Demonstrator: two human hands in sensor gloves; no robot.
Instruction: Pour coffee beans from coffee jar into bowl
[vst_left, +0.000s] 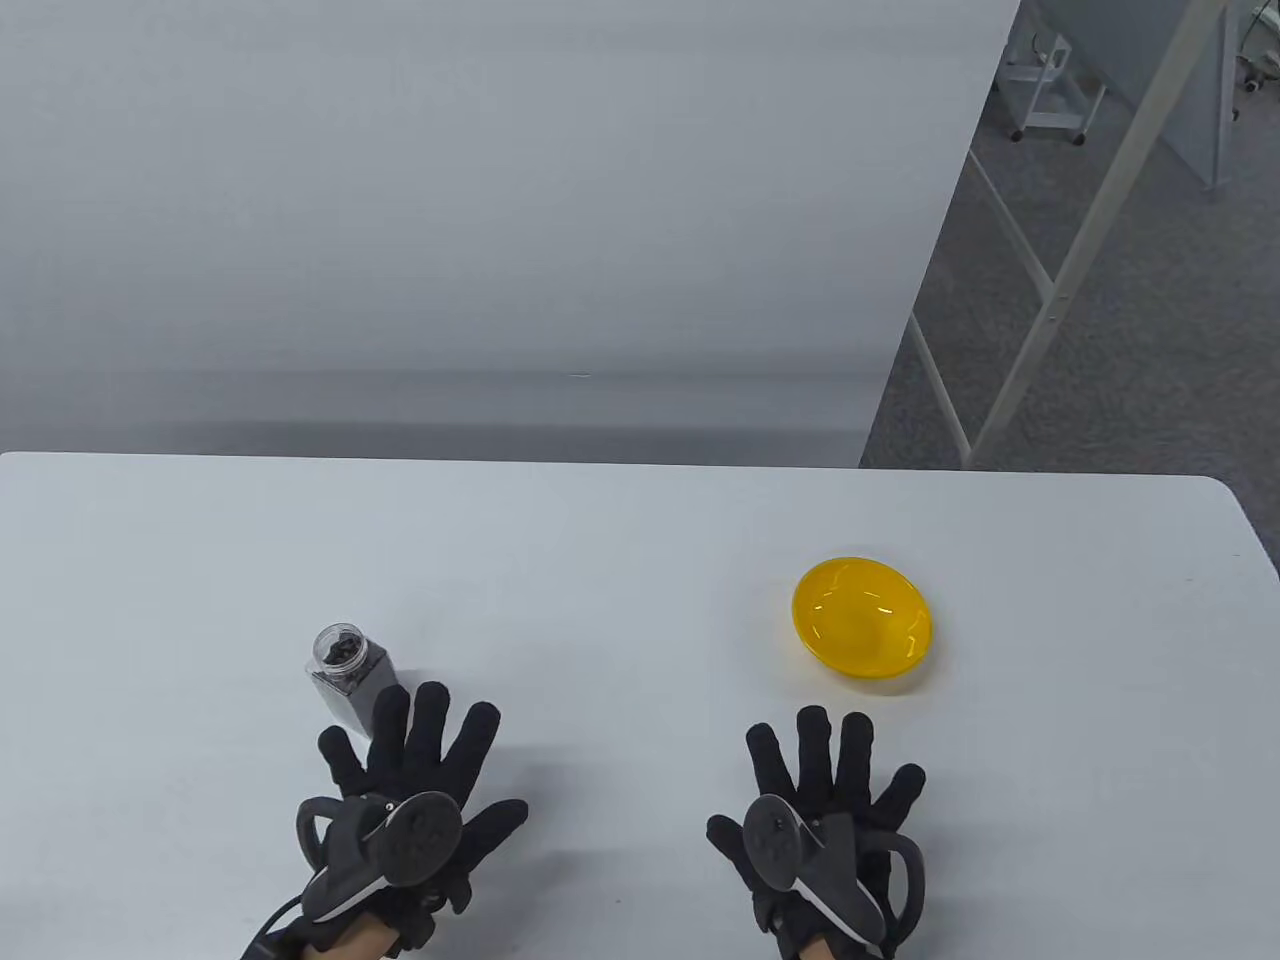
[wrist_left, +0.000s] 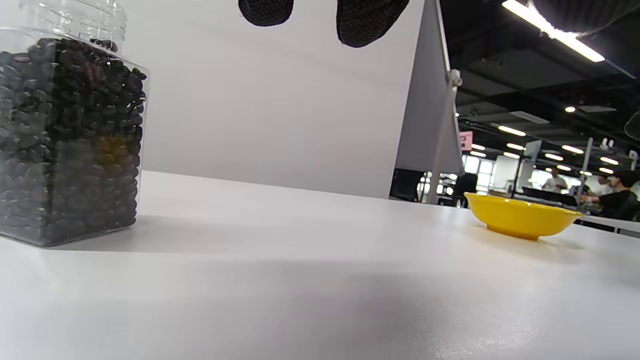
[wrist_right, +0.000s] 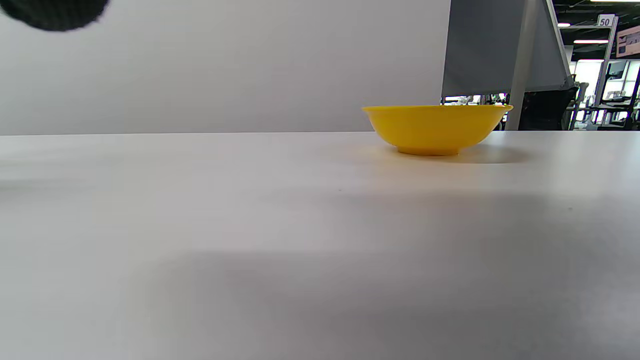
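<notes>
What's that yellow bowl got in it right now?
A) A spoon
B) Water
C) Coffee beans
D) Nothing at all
D: the table view shows the yellow bowl bare inside, while the dark beans still fill the coffee jar near the left hand.

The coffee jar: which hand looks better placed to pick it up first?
The left hand. The coffee jar stands just beyond its spread fingertips, lid off, while the right hand lies flat near the yellow bowl, far across the table.
</notes>
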